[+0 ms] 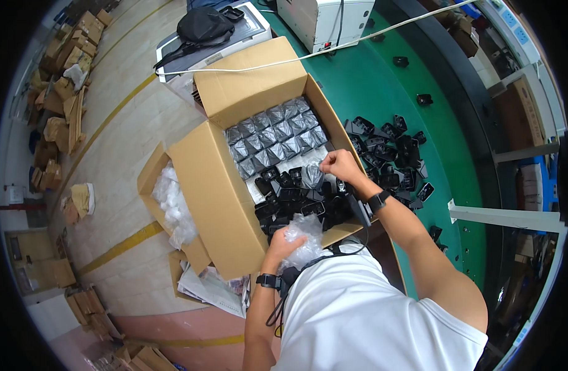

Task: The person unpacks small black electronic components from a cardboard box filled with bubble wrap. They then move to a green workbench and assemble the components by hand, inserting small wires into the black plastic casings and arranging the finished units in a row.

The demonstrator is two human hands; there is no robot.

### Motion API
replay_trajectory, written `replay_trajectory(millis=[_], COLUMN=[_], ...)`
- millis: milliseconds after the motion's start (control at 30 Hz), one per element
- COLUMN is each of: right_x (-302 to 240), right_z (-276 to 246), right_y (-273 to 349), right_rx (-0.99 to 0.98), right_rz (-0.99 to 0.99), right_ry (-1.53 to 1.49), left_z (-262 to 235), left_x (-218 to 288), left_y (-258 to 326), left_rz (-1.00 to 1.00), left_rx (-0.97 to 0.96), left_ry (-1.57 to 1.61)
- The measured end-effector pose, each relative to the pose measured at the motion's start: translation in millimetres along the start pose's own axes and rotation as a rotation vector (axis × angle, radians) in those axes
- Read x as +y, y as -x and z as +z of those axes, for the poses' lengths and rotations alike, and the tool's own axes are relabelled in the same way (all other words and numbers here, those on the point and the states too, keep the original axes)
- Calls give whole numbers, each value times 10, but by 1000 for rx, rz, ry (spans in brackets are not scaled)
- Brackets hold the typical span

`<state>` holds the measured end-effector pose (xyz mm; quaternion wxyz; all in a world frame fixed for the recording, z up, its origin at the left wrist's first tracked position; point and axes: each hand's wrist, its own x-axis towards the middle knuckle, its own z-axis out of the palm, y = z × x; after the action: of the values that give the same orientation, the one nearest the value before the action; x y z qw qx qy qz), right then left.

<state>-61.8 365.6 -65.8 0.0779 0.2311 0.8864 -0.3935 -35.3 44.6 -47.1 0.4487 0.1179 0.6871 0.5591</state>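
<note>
Cardboard box (216,185) under both bent-wristed hands pinching clear bags (312,174).

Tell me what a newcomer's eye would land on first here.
First the big open cardboard box at centre, its far half lined with silvery bagged parts and its near half heaped with loose black parts. Next, the right hand pinches a clear bag over the box, while the left hand grips crumpled clear plastic at its near edge. To the right, more black parts lie scattered on the green table.
</note>
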Motion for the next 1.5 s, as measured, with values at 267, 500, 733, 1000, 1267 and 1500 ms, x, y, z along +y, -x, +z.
replay_trajectory(millis=[267,500,733,1000,1267,1500], right_x=[-482,-1163,-410,-410,452,-180], right_z=[-376,-174,107,420,552,-83], right_y=[293,536,-842,-1230,-1286,-570], right_rx=[-148,-633,-2,101,-4,-595], right_rz=[-206,-291,-188,208,386,333], right_ry=[-173,-702,69,464,-105,-764], left_z=[-142,-199,-123,41,-123,-196], left_x=[186,608,165,105,164,272], left_y=[6,-160,44,290,340,285], left_rz=[48,127,99,233,317,124], left_rx=[234,-8,341,266,-33,-58], left_ry=[286,243,97,-507,-748,-517])
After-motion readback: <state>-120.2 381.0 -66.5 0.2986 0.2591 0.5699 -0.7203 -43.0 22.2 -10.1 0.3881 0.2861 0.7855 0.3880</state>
